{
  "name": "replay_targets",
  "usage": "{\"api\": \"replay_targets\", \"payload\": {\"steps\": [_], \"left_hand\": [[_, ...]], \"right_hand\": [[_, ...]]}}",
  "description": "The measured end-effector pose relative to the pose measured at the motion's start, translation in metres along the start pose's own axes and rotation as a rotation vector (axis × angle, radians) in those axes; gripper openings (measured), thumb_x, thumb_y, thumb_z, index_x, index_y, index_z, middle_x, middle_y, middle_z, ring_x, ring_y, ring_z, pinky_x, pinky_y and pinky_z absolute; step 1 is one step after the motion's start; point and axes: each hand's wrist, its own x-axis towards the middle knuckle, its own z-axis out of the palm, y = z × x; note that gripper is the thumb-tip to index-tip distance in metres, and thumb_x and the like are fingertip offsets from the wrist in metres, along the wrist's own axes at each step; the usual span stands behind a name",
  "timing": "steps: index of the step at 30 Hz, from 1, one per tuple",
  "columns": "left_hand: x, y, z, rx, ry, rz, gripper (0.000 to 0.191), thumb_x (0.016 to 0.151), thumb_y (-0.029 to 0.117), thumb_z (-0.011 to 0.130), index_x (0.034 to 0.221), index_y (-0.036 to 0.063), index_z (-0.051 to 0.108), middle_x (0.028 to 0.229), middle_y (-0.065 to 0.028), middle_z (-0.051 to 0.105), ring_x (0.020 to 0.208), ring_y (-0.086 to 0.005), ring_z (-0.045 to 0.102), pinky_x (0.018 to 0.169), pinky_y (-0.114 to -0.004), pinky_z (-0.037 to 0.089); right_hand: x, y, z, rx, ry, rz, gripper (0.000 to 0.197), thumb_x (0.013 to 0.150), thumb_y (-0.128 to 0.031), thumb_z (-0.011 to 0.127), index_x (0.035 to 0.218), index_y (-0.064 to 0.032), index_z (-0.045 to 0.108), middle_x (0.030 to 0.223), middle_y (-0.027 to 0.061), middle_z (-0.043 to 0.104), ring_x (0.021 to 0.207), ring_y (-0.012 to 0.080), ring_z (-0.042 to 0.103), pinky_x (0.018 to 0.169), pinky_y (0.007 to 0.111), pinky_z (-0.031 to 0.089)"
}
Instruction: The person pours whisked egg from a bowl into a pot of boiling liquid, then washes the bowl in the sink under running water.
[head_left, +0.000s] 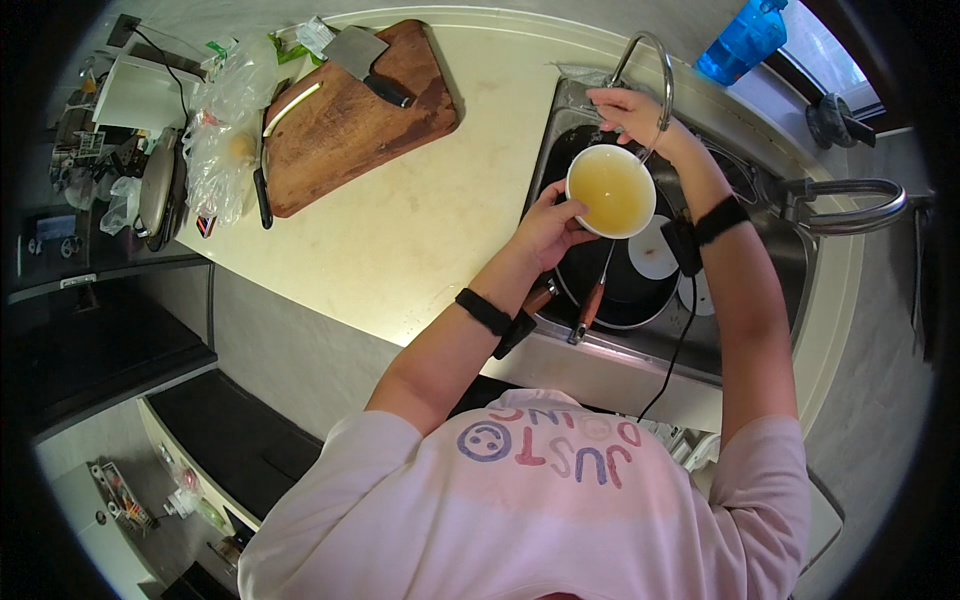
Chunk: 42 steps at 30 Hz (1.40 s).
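Observation:
My left hand (553, 229) grips a white bowl (651, 196) of cloudy yellow liquid by its near-left rim, thumb over the edge. The bowl is held above the sink (772, 281). Beyond it, my right hand (634, 116) is empty with its fingers apart, by the slim chrome gooseneck faucet (666, 64). The spout crosses in front of that wrist, and a thin stream seems to fall from it at the bowl's far-right rim. Below the bowl lie a dark pan (645, 307), a white round dish (652, 251) and a wooden-handled utensil (590, 309).
On the counter (420, 202), a wooden cutting board (360, 142) bears a cleaver (358, 54) and a pale stalk (292, 109). A black-handled knife (262, 199) and plastic bags (225, 150) lie left. A larger faucet (847, 206) juts over the sink's right side.

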Motion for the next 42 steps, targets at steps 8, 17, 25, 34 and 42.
{"api": "replay_targets", "payload": {"steps": [8, 17, 25, 34, 42], "left_hand": [[-0.006, -0.001, 0.003, 0.014, 0.007, -0.003, 0.046, 0.077, 0.0, 0.059, 0.118, 0.0083, 0.041, 0.107, -0.0126, 0.058, 0.096, -0.0295, 0.063, 0.083, -0.049, 0.052], [-0.017, 0.001, -0.002, 0.039, 0.025, 0.011, 0.046, 0.078, 0.002, 0.06, 0.119, 0.0079, 0.041, 0.108, -0.0134, 0.058, 0.097, -0.0298, 0.063, 0.083, -0.048, 0.052], [-0.027, 0.0, 0.002, 0.121, 0.015, 0.0, 0.043, 0.081, 0.004, 0.058, 0.12, 0.0074, 0.041, 0.112, -0.0144, 0.055, 0.1, -0.0303, 0.061, 0.084, -0.048, 0.052], [-0.041, -0.014, 0.006, 0.134, -0.064, -0.074, 0.043, 0.082, 0.002, 0.053, 0.122, 0.0081, 0.038, 0.117, -0.0167, 0.051, 0.104, -0.0334, 0.057, 0.087, -0.05, 0.052], [-0.06, -0.013, 0.004, 0.171, -0.128, -0.064, 0.045, 0.08, 0.001, 0.056, 0.122, 0.0082, 0.04, 0.114, -0.0151, 0.052, 0.103, -0.0318, 0.058, 0.085, -0.049, 0.053]], "right_hand": [[0.03, 0.017, 0.001, 0.001, -0.159, 0.103, 0.049, 0.092, -0.027, 0.056, 0.135, -0.0097, 0.044, 0.111, 0.0054, 0.058, 0.083, 0.0111, 0.056, 0.063, 0.023, 0.049], [-0.034, 0.019, 0.012, 0.358, 0.151, -0.021, 0.039, 0.093, -0.032, 0.055, 0.124, -0.0084, 0.056, 0.113, 0.0023, 0.059, 0.094, 0.0139, 0.058, 0.072, 0.023, 0.049], [-0.123, 0.032, 0.065, -0.212, 0.391, -0.323, 0.036, 0.077, -0.013, 0.07, 0.111, -0.003, 0.059, 0.103, 0.0139, 0.059, 0.096, 0.024, 0.06, 0.08, 0.033, 0.049], [-0.118, 0.026, 0.109, -0.67, 0.075, 0.004, 0.031, 0.078, -0.028, 0.062, 0.103, -0.0092, 0.064, 0.101, 0.0118, 0.063, 0.099, 0.0318, 0.059, 0.085, 0.039, 0.047], [-0.181, -0.002, 0.086, -0.649, 0.117, -0.251, 0.036, 0.069, -0.01, 0.068, 0.104, -0.0083, 0.06, 0.096, 0.0167, 0.063, 0.096, 0.0322, 0.06, 0.086, 0.039, 0.047]]}}
